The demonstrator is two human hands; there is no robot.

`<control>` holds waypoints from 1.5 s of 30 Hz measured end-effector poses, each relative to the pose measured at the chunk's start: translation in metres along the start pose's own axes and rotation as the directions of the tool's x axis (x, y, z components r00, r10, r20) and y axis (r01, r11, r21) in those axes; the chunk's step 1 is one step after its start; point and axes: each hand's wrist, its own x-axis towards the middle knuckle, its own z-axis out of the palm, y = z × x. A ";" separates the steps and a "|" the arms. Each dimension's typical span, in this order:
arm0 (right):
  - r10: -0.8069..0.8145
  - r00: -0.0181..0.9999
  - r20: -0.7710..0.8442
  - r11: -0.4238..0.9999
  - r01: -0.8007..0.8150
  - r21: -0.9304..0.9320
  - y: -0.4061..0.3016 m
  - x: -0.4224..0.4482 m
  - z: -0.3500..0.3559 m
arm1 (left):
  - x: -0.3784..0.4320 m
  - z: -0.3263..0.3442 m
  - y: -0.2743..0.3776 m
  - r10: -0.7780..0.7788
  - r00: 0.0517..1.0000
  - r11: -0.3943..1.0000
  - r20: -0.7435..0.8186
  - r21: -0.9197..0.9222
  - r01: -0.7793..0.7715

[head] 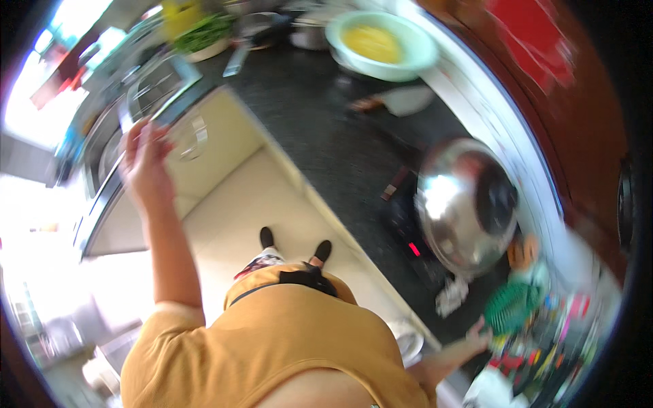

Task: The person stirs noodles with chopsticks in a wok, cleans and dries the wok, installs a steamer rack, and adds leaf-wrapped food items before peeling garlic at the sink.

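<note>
My left hand (148, 166) is blurred, raised on the left in front of the sink edge, with fingers partly curled. Whether it holds anything small cannot be made out. My right hand (479, 334) reaches out at the lower right, beside a green plastic basket (510, 308); its fingers look spread, and contact with the basket is unclear. Up from that hand, a wok or pan with a domed shiny metal lid (444, 229) sits on a black cooktop (403, 224) showing a red lit display. A crumpled whitish cloth or tissue (452, 297) lies close to the lid.
On the dark countertop (306, 112) lies a cleaver (408, 100) with a brown handle. Behind it stands a pale green bowl (416, 51) of yellow food. Leafy greens (204, 35) fill a container near the metal sink (104, 143). Cluttered small items (546, 347) crowd the lower right.
</note>
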 end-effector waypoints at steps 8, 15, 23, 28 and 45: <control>-0.141 0.979 -0.146 0.916 0.185 0.355 -0.154 -0.010 0.128 | 0.002 -0.063 0.007 -0.071 0.993 0.966 -0.097 -0.253 0.044; -0.200 0.703 0.683 0.963 0.013 0.268 -0.212 -0.290 0.309 | 0.034 -0.188 0.021 -0.088 0.970 0.923 -0.228 -0.384 -0.006; 0.230 -0.220 0.948 0.937 -0.213 -0.276 -0.088 -0.568 0.480 | 0.005 -0.448 0.074 0.018 0.709 0.955 -0.705 -0.196 -0.220; 0.440 -0.399 0.804 0.878 0.003 -0.479 -0.064 -0.696 0.534 | -0.045 -0.531 0.101 0.156 0.426 0.962 -0.891 0.040 -0.269; 0.507 -0.726 0.465 0.836 0.281 -0.472 0.008 -1.155 0.647 | -0.075 -0.528 0.105 0.287 0.026 0.939 -0.957 0.276 -0.206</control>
